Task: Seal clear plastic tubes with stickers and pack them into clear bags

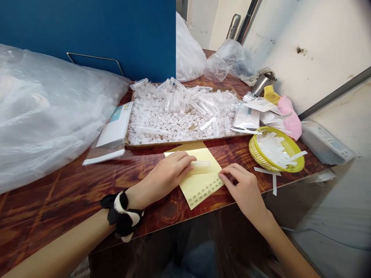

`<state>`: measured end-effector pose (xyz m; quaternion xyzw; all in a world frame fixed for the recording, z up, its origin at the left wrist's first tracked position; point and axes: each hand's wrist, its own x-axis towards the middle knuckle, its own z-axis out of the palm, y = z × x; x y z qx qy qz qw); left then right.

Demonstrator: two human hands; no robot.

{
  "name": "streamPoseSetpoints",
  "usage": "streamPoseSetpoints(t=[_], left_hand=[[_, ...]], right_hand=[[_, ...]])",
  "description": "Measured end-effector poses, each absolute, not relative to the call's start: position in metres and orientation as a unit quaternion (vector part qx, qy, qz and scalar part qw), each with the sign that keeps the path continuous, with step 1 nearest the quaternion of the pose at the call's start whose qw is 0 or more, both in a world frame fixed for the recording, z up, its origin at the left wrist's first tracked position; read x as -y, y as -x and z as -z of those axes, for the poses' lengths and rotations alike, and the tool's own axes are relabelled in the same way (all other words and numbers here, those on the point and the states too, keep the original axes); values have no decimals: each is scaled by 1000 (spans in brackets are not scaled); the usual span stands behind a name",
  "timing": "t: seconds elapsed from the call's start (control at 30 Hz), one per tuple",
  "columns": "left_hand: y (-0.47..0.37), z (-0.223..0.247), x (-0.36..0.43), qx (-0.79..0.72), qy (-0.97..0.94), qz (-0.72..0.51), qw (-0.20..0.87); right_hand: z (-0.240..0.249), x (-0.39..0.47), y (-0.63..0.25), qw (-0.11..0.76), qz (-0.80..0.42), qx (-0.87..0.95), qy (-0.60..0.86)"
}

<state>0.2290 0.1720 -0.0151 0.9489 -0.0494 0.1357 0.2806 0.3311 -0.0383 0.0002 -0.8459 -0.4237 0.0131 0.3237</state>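
My left hand (174, 169) is closed around one end of a clear plastic tube (201, 164), which lies sideways over a yellow sticker sheet (199, 184). Two rows of small round printed stickers (206, 189) run along the sheet's near edge. At the right end of those rows, my right hand (239, 180) pinches the sheet's edge with thumb and forefinger. Whether a loose sticker is between these fingertips is too small to tell. Behind the sheet, a shallow cardboard tray (162, 144) holds a heap of clear tubes and small white caps.
A yellow basket (253, 154) of white paper strips stands to the right, with loose strips (274, 183) beside it. Plastic packets (246, 117) lie behind it. On the left are a big plastic bag (52, 116) and a white packet (114, 127). The table's front edge is near.
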Motion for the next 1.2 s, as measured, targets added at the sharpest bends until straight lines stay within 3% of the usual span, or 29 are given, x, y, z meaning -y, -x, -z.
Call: streamPoseSetpoints(t=[0.33,0.47,0.77,0.93,1.2], left_hand=[[-229,15,-172,56,-958,-150,239],[-226,16,-170,50,-965,-167,196],[-226,8,-165,39,-952,-124,277],[-226,5,-166,41,-948,-94,300],[-226,4,-166,38,-936,-78,340]], right_hand=[[-5,32,-342,201,-65,449,868],[-2,35,-337,204,-63,446,869],[-4,36,-325,492,-168,303,799],[-9,4,-310,659,-252,239,667],[-8,-18,-299,739,-290,195,577]])
